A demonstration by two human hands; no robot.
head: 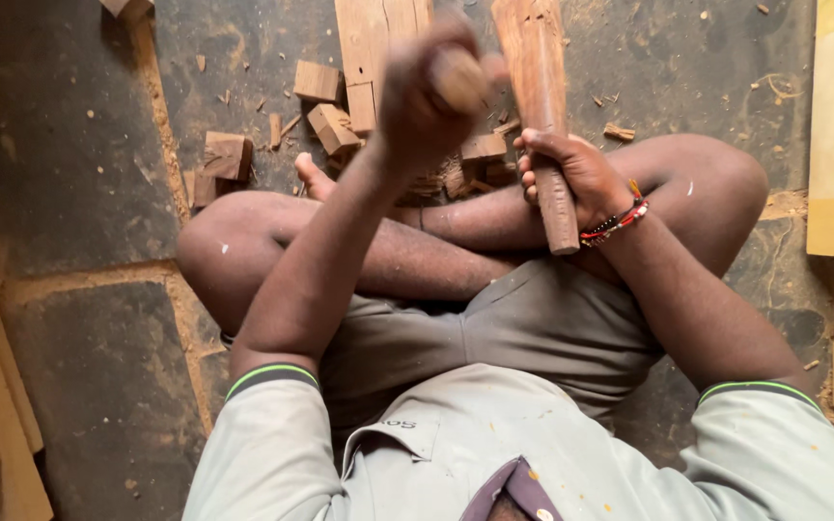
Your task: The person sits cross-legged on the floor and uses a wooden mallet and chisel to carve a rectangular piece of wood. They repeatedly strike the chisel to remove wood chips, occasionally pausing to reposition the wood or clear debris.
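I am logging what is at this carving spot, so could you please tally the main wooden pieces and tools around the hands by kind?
Long carved wooden piece, gripped by the right hand: 1
Blurred wooden-handled tool, raised in the left hand: 1
Flat plank: 1
Clear offcut blocks: 4
Total: 7

A rough reddish wooden stick (pixel 544 116), raw wood offcuts (pixel 332 125), matt dusty stone floor (pixel 69 145), soft grey cloth shorts (pixel 533 328).

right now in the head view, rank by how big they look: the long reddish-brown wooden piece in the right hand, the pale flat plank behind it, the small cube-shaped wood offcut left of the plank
1. long reddish-brown wooden piece
2. pale flat plank, partly cut off by the frame and hidden by the left hand, so unsure against 1
3. small cube-shaped wood offcut, clearly smallest
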